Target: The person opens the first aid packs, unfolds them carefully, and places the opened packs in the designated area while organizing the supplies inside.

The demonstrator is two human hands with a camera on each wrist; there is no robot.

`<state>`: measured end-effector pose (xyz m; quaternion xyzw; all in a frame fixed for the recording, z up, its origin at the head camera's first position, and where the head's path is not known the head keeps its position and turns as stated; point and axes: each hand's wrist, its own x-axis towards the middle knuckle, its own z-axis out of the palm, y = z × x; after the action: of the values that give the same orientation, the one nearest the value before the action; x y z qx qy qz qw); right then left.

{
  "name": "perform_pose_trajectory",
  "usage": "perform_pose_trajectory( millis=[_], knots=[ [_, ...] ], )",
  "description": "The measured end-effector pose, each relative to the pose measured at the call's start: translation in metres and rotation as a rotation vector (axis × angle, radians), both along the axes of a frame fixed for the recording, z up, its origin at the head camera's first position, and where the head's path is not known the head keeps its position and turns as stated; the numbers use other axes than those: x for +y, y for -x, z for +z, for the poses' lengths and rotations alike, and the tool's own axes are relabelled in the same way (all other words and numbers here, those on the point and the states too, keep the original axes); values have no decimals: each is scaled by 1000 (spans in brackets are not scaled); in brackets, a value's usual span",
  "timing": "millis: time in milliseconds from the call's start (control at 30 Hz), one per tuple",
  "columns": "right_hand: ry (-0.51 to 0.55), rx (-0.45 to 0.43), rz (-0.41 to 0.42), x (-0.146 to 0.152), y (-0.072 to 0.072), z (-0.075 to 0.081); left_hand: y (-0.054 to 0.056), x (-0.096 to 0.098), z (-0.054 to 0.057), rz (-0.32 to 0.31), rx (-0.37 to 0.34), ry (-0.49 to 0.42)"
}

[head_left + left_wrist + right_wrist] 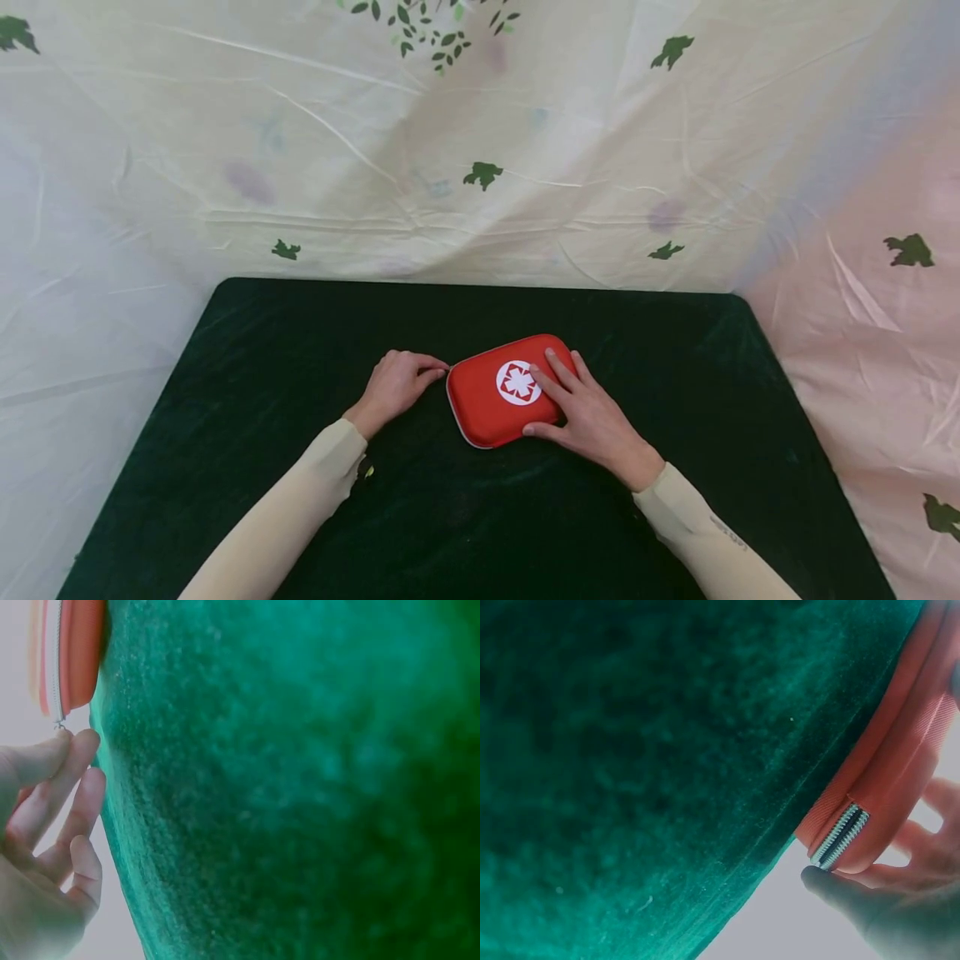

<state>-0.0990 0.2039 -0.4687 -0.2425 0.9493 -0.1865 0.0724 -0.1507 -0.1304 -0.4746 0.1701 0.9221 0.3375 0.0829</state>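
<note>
Red case [476, 400]: lies on the dark green table [465, 533], just below and right of the frame's center, white emblem [513, 383] facing up.
Left hand [393, 383]: thumb and forefinger pinch the zipper pull [60, 725] at the case's left end.
Right hand [596, 421]: fingers spread, nearly straight, over the case's right end.
Backdrop [360, 167]: pale cloth with green leaf prints, upper frame.

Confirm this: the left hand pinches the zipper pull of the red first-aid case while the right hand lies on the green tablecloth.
Wrong about the right hand: the head view shows it resting on the red first-aid case, not on the green tablecloth. The left hand does pinch the zipper pull.
</note>
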Motion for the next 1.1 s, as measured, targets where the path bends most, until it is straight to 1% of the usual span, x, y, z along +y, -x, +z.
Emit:
perform_pose_trajectory(
  millis=[100, 267, 367, 533, 900, 1100],
  knots=[
    [3, 0, 3, 1, -1, 0, -4, -1, 1, -4, -5, -5],
    [11, -4, 16, 1, -3, -1, -11, -5, -2, -2, -13, 0],
    [3, -1, 19, 1, -4, -1, -14, -5, -2, -1, -15, 1],
    [-6, 3, 19, 3, -4, 0, -17, -5, 1, 0, -29, -3],
    [-13, 11, 21, 6, -7, 1, -29, -3, 8, -14, -41, 27],
    [-13, 12, 27, 7, -9, 0, -35, -1, 10, 1, -54, 43]
  ],
)
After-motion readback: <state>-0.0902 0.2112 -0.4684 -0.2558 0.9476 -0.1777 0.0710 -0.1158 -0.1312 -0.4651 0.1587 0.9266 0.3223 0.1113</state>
